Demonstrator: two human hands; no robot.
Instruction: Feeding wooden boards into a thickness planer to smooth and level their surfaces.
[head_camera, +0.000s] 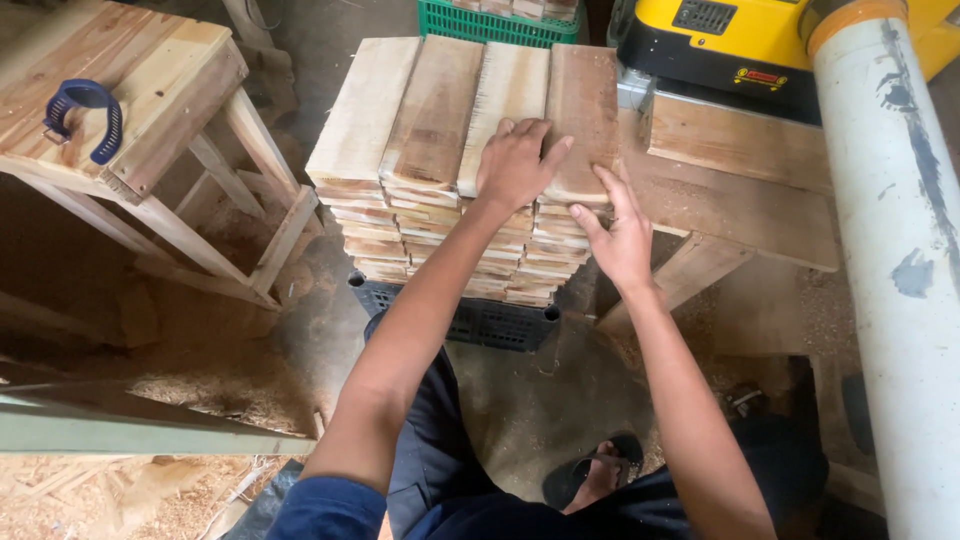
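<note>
Four columns of short wooden boards (470, 150) stand side by side in a tall stack, resting on a dark plastic crate (480, 322) on the dusty floor. Both hands meet at the rightmost column. The left hand (518, 160) lies flat and spread on the top board (583, 100) of that column, palm down, fingers pointing away, closed on nothing. The right hand (620, 235) presses against the near right edge of the same column, fingers stretched upward along the board ends and the thumb reaching left across them; it is released too, touching rather than grasping.

Just right of the stack, a wooden surface (740, 190) carries a yellow and black machine (740, 45), and a thick white pipe (890, 250) runs down the right side. At the left stands a wooden stool (130, 90) with a blue strap handle (85, 115) lying on top. A green crate (480, 22) sits beyond the stack. Sawdust covers the floor (230, 385).
</note>
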